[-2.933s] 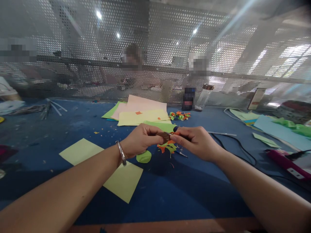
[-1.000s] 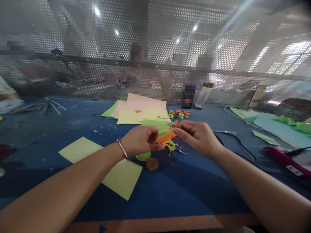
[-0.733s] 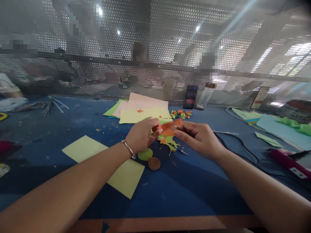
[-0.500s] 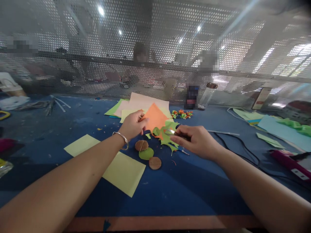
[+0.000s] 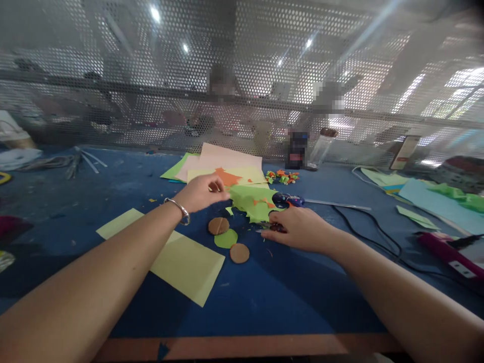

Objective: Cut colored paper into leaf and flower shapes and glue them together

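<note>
Landmark for all positions: the bright green sheet, ragged along its near edge, flat on the blue table in front of me.

My left hand is at the left edge of the green sheet, fingers half curled, a gap showing between them and the thumb. I see nothing gripped in it. Contact between fingertips and sheet: cannot tell.

My right hand is at the near right corner of the green sheet, closed around the scissors. Blades point left, just beside the sheet's ragged edge; how far apart they stand is too small to read.

Near side of the green sheet, toward its left: a brown disc, a green disc and a second brown disc, in a slanting row with edges meeting. Farther left and nearer me, pale yellow-green paper lies under my left forearm.

Behind the green sheet: layered papers, pink on the far side, with an orange piece on the yellow. Behind and right of it: a cluster of small orange-and-green pieces. At its right edge: a dark blue glue gun.
</note>
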A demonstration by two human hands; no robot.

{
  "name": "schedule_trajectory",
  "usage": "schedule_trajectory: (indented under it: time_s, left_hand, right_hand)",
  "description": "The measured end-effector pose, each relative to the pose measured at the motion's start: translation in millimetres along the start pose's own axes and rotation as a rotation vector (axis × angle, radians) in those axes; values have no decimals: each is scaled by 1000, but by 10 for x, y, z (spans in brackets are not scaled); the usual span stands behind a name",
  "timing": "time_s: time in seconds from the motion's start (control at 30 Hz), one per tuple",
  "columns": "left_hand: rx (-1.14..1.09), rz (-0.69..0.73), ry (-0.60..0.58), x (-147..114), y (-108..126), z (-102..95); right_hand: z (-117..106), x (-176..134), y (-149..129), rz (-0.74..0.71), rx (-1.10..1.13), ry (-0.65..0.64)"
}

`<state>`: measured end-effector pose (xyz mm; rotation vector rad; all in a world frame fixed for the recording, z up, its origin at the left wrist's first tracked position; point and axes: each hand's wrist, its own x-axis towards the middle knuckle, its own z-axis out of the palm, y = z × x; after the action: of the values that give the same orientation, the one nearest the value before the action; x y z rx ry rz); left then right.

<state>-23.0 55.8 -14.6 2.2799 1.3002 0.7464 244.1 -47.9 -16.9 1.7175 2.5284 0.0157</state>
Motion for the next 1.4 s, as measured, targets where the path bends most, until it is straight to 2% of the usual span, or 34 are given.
schedule_trajectory:
  time_s: [0.07, 0.1, 0.17, 0.23, 0.37, 0.47, 0.63, 0.8, 0.97, 1.07, 1.23, 1.4]
  left_hand:
    - [-15, 97, -315, -65, 122, 11]
    - [13, 135, -428, -99, 186, 21]
    - [83, 215, -567, -167, 312, 47]
    - [135, 291, -616, -228, 418, 76]
    - [192, 457, -627, -317, 557, 135]
    - [216, 493, -663, -347, 609, 161]
    - [152, 377, -669, -338, 607, 157]
    - [154, 366, -722, -331, 572, 105]
    - [324, 326, -630, -298, 486, 2]
    - [337, 273, -587, -249, 374, -63]
    - [361, 243, -560, -186, 263, -133]
    - [285, 307, -601, -205, 335, -93]
  right_hand:
    - [-19, -4, -5, 12, -23, 1]
    - [-28, -5, -6, 19, -30, -1]
    - [-40, -6, -5, 31, -34, -3]
    - [-42, -6, 0, 34, -27, -2]
    - [-21, -3, 16, 32, -21, 17]
    - [-2, 2, 28, 30, -20, 27]
    - [7, 10, 32, 29, -19, 27]
    - [0, 8, 23, 29, -8, 19]
    - [-9, 2, 20, 22, -7, 12]
    - [-18, -2, 18, 28, -20, -2]
    - [-41, -5, 6, 25, -19, -17]
    - [-43, -3, 1, 31, -23, -18]
